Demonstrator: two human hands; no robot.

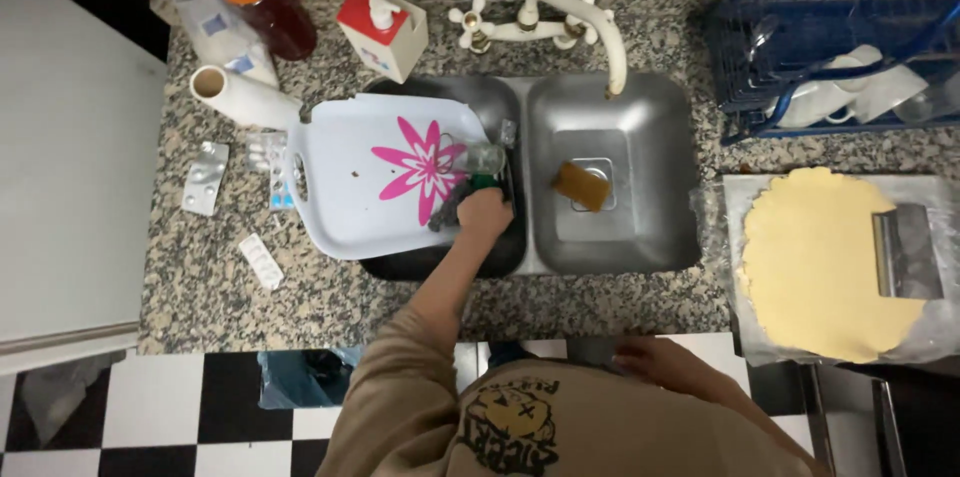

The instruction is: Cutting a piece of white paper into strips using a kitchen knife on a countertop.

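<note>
Head view looks down on a granite table with a double sink [640, 237]. At the picture's centre, the left hand [484, 214] is closed around a green sponge [484, 181] in the left basin, touching a white tray [350, 187] with a pink flower. A clear glass [484, 157] lies just beside the sponge, at twelve o'clock from it. At five o'clock, the right hand [648, 357] rests at the table edge; I cannot tell whether it is open or closed. Rolled dough [820, 262] lies at three o'clock.

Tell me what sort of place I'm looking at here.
Most likely a home kitchen: a steel double sink with a faucet set in a speckled stone counter, a blue dish rack holding white cups, and rolled-out dough on the right.
</note>
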